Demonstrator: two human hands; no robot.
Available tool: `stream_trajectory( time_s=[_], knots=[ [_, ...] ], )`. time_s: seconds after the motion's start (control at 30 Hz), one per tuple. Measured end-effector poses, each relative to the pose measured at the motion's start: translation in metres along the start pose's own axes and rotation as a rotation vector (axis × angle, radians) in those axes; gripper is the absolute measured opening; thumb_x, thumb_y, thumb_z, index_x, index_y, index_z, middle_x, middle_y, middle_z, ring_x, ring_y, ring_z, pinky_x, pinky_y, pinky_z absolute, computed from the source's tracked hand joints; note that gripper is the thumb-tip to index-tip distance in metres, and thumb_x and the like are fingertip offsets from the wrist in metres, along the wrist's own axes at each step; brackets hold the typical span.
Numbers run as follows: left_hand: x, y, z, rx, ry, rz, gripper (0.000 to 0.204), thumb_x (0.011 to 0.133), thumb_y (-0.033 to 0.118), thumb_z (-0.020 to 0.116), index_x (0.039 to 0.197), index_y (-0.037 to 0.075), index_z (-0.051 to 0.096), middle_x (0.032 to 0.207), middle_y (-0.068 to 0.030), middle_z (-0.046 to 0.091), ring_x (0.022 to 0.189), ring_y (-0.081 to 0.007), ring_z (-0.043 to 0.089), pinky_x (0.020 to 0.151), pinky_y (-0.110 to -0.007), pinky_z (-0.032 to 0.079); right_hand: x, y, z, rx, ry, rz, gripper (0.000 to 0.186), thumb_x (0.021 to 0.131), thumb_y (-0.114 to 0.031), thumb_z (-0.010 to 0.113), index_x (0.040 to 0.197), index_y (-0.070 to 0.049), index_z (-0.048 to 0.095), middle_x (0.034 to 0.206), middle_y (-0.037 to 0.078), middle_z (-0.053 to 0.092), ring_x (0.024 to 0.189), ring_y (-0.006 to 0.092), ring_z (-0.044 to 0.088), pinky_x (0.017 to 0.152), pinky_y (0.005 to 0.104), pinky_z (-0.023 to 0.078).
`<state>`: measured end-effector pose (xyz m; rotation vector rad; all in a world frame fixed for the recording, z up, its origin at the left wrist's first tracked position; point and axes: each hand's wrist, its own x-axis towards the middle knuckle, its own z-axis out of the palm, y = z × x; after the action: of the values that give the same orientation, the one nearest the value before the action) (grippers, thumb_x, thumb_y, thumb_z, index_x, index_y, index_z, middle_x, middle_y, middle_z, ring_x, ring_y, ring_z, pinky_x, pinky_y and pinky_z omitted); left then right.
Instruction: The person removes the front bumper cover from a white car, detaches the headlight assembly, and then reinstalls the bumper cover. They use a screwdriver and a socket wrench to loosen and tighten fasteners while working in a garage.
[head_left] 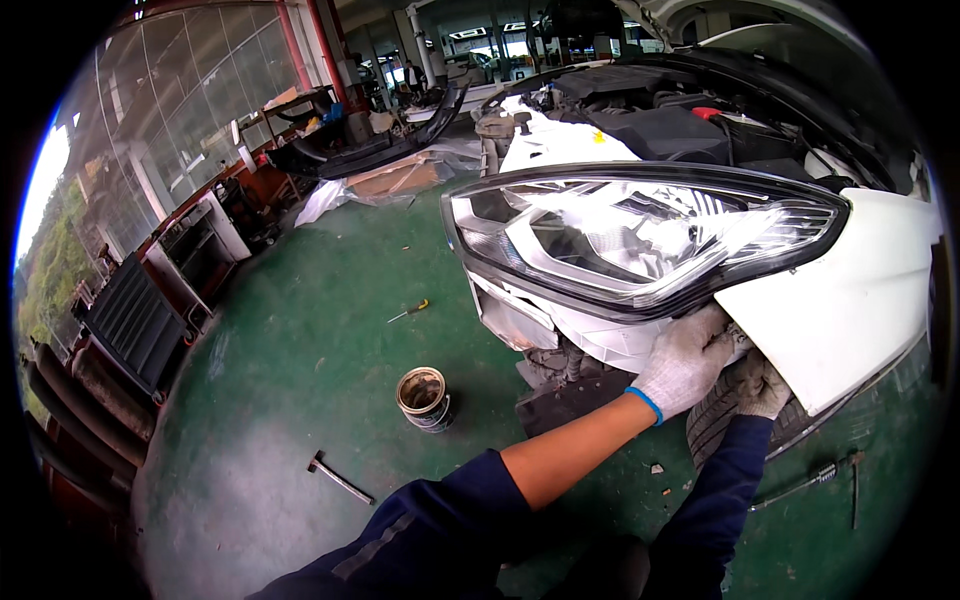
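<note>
Both my hands wear whitish knit work gloves and are close together under the headlight (640, 235) of a white car, by the front edge of its fender (840, 290). My left hand (690, 362), with a blue cuff band, has its fingers curled at the gap between headlight and fender. A small greyish piece shows at its fingertips, too hidden to name. Just to the right and lower, my right hand (763, 388) is closed at the fender's lower front edge, in front of the tyre (712, 420). What its fingers grip is hidden.
On the green floor stand an open can (423, 398), a yellow-handled screwdriver (408, 311), a hammer (340, 478) and a ratchet-like tool (822, 474). A removed black bumper (370, 150) lies at the back. A grey tool cabinet (130, 320) is at left. The engine bay (670, 130) is uncovered.
</note>
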<state>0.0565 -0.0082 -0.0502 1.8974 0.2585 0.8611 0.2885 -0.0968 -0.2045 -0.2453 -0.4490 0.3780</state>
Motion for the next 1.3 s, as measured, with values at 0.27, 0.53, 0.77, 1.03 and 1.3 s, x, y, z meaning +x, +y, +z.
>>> stream_trajectory(
  time_s=[0.27, 0.53, 0.77, 1.03, 1.3],
  knots=[
    [0.003, 0.009, 0.001, -1.126, -0.248, -0.346, 0.028, 0.098, 0.010, 0.061, 0.124, -0.002, 0.063, 0.102, -0.0047, 0.067, 0.080, -0.0120, 0.067, 0.072, -0.027, 0.057, 0.012, -0.004, -0.033, 0.014, -0.309, 0.071, 0.047, 0.083, 0.006, 0.071, 0.128, 0.009, 0.059, 0.122, 0.019, 0.068, 0.097, 0.0258, 0.070, 0.086, 0.0357, 0.062],
    [0.022, -0.008, -0.001, -1.009, -0.474, -0.292, 0.032, 0.095, 0.005, 0.060, 0.125, -0.005, 0.061, 0.111, -0.0124, 0.070, 0.090, -0.0179, 0.073, 0.076, -0.031, 0.061, -0.005, 0.000, -0.016, -0.165, -0.002, -0.108, 0.051, 0.079, 0.008, 0.071, 0.130, 0.009, 0.060, 0.121, 0.020, 0.070, 0.100, 0.0278, 0.072, 0.085, 0.0359, 0.063],
    [0.029, -0.012, 0.010, -0.755, -0.358, -0.175, 0.029, 0.096, 0.001, 0.054, 0.124, -0.006, 0.061, 0.095, -0.0120, 0.074, 0.077, -0.0176, 0.074, 0.067, -0.029, 0.060, 0.001, -0.003, -0.033, -0.154, -0.161, 0.025, 0.043, 0.089, 0.003, 0.065, 0.130, 0.011, 0.060, 0.122, 0.021, 0.070, 0.102, 0.0294, 0.072, 0.088, 0.0370, 0.063],
    [0.029, -0.007, -0.002, -0.650, -0.441, -0.322, 0.031, 0.090, 0.001, 0.056, 0.118, -0.006, 0.067, 0.106, -0.0109, 0.072, 0.101, -0.0135, 0.064, 0.091, -0.031, 0.053, -0.005, 0.002, -0.041, -0.655, -0.168, -0.269, 0.039, 0.100, -0.016, 0.055, 0.132, 0.007, 0.057, 0.132, 0.018, 0.065, 0.119, 0.0249, 0.065, 0.102, 0.0383, 0.054],
    [0.025, -0.004, 0.009, -0.843, -0.340, -0.356, 0.022, 0.090, 0.001, 0.056, 0.108, -0.005, 0.068, 0.092, -0.0108, 0.072, 0.080, -0.0144, 0.066, 0.070, -0.029, 0.052, -0.015, 0.004, 0.015, -0.303, -0.180, -0.170, 0.036, 0.099, -0.007, 0.061, 0.131, 0.009, 0.060, 0.127, 0.017, 0.067, 0.111, 0.0282, 0.067, 0.096, 0.0385, 0.057]
  ],
)
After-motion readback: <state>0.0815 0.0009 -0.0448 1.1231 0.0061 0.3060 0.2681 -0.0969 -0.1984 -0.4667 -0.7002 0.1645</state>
